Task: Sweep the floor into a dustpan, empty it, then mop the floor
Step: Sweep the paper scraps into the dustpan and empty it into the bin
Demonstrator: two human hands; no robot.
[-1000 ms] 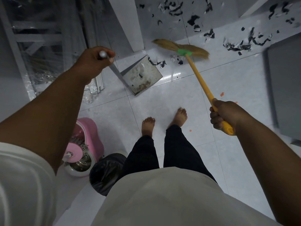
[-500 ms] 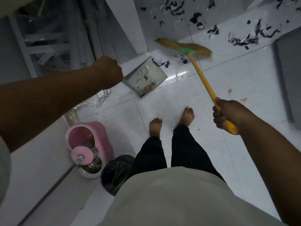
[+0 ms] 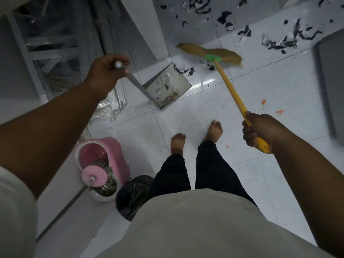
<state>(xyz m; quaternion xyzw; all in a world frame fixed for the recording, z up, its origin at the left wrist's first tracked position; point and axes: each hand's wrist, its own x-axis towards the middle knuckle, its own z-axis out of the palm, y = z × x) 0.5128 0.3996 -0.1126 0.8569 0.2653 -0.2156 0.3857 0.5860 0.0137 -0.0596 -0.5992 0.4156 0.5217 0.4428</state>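
My left hand (image 3: 107, 70) grips the top of the grey dustpan handle; the metal dustpan (image 3: 167, 86) rests tilted on the white tile floor ahead of my feet, with a few dark scraps in it. My right hand (image 3: 260, 130) holds the yellow handle of the broom (image 3: 229, 84), whose straw head (image 3: 210, 52) touches the floor just beyond the pan's mouth. Black and white paper scraps (image 3: 184, 70) lie at the pan's lip, and many more scraps (image 3: 279, 41) are scattered farther away. A pink mop bucket (image 3: 111, 155) with a mop stands at my left.
A black-lined bin (image 3: 133, 194) stands by my left leg. A white pillar (image 3: 147, 28) rises behind the dustpan, with wrapped metal bars (image 3: 119, 95) at its left. A grey cabinet (image 3: 329, 86) borders the right. Orange stains (image 3: 278, 112) mark the tiles.
The view has shifted slightly. My left hand has turned so the dustpan handle's end shows again. The broom head stays beyond the pan, with scraps now at its lip.
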